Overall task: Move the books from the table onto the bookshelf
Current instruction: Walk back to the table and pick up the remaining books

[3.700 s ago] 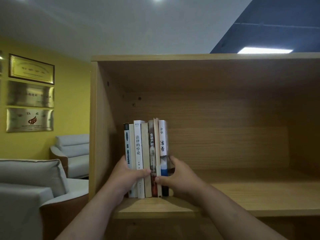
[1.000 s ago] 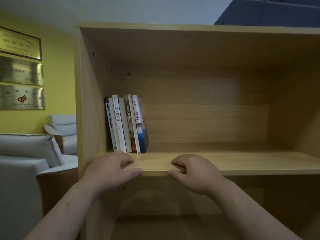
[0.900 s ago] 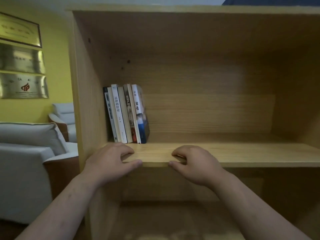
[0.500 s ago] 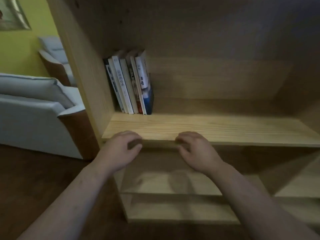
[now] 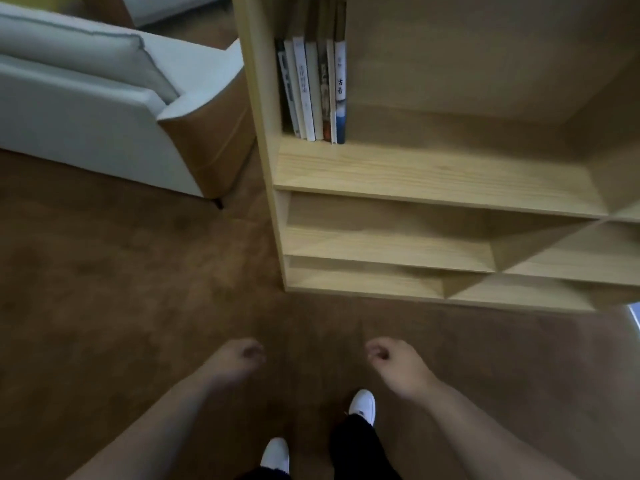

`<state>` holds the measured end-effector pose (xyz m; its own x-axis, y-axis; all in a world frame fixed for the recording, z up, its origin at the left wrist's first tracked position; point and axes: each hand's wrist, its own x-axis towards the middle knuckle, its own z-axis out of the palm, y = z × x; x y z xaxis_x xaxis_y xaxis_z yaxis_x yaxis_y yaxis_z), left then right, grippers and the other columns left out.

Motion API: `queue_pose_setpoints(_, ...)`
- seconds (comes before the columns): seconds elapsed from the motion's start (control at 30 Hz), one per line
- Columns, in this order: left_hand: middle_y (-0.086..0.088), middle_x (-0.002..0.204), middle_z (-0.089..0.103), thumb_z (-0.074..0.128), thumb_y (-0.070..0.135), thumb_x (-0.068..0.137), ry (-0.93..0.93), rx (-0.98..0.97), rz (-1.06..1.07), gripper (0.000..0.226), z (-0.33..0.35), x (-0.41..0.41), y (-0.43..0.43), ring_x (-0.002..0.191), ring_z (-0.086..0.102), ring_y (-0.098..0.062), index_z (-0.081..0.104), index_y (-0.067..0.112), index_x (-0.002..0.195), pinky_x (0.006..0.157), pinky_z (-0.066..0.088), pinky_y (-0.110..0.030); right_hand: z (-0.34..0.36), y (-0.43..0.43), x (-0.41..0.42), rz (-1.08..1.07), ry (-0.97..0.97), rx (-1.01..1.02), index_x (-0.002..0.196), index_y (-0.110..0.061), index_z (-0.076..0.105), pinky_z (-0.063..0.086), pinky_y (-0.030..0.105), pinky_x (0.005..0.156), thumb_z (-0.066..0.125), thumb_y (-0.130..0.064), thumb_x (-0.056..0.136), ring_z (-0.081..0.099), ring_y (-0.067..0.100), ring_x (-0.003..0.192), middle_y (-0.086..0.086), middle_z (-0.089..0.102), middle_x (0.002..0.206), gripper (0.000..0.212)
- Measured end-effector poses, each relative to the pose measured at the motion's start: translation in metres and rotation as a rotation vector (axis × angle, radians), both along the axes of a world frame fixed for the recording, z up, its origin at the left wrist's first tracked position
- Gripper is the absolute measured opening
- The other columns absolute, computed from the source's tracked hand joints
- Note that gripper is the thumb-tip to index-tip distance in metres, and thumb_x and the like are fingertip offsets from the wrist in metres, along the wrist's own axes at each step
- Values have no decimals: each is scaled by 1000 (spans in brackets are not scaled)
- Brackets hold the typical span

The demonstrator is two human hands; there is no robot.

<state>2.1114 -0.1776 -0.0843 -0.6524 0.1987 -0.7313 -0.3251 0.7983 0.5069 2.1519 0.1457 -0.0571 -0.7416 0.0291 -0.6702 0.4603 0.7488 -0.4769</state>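
Observation:
Several books (image 5: 313, 88) stand upright in a row at the left end of a shelf board in the pale wooden bookshelf (image 5: 433, 174). My left hand (image 5: 235, 362) and my right hand (image 5: 394, 363) hang low over the brown floor, well below and in front of the shelf. Both have loosely curled fingers and hold nothing. No table is in view.
A grey and brown armchair (image 5: 104, 98) stands left of the bookshelf, close to its side panel. Brown carpet (image 5: 121, 289) covers the floor. My white shoes (image 5: 362, 405) show at the bottom. Lower shelf compartments (image 5: 381, 244) hold nothing visible.
My hands left the shelf's front edge and dropped down toward the floor. The view tilted sharply downward and back from the bookshelf. The books stay in place.

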Motion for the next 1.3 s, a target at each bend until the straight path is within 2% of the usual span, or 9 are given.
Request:
queue_pose_setpoints(0.17,1,118,64,62,29,98,-152,-3,54,28,-3,74,-53,101,61,-10,67,17,123,79,46,-18,-6,-33,65,-25,-164,-11,121,-24,68,46,23,94,60,-21,100,63,13,116,-4,67,119,23)
queue_pose_setpoints(0.27,3,116,64,60,29,98,-200,-6,86,23,-5,106,-82,104,61,-11,66,22,119,86,50,-26,-8,-55,86,-12,-227,-23,123,-25,67,45,19,88,58,-23,101,62,13,114,-3,66,125,24)
queue_pose_setpoints(0.37,-2,115,66,60,26,98,-206,17,171,16,-2,128,-110,101,63,-14,65,23,113,86,53,-30,-6,-77,89,-28,-224,-20,125,-23,67,45,23,93,58,-24,101,61,15,116,-2,65,127,25)
queue_pose_setpoints(0.43,0,119,64,58,27,100,-177,39,213,25,1,135,-126,109,61,-13,64,18,122,89,49,-27,-4,-91,84,-58,-192,-27,121,-24,66,46,24,93,60,-22,100,63,16,114,-2,66,123,21)
queue_pose_setpoints(0.53,1,120,62,56,26,101,-141,52,259,29,5,134,-150,113,58,-12,63,15,128,91,44,-24,-4,-111,67,-65,-120,-23,126,-12,68,43,24,92,60,-16,101,62,18,115,-2,65,116,27)
queue_pose_setpoints(0.63,1,119,62,56,25,102,-151,49,300,32,5,124,-171,110,58,-12,62,13,131,86,44,-21,-3,-128,45,-41,-121,-22,127,-9,67,46,23,87,59,-17,102,62,19,114,0,64,117,28)
queue_pose_setpoints(0.8,4,115,63,58,27,101,-169,56,445,28,2,92,-199,108,59,-12,64,18,127,85,47,-23,-8,-150,-5,25,-174,-34,128,-12,66,40,24,93,58,-20,103,58,16,111,2,64,122,27)
queue_pose_setpoints(1.07,-2,127,61,59,25,101,-188,5,495,23,11,4,-243,119,56,-18,63,19,123,99,46,-29,-26,-192,-111,207,-186,22,129,-18,69,46,23,91,60,-23,102,62,15,116,2,68,132,29)
queue_pose_setpoints(1.3,-4,126,61,58,22,101,-119,-27,602,29,26,-81,-278,118,54,-18,64,11,128,96,42,-28,-29,-233,-197,274,-183,3,128,-12,68,49,28,94,60,-16,100,59,15,109,5,66,126,29)
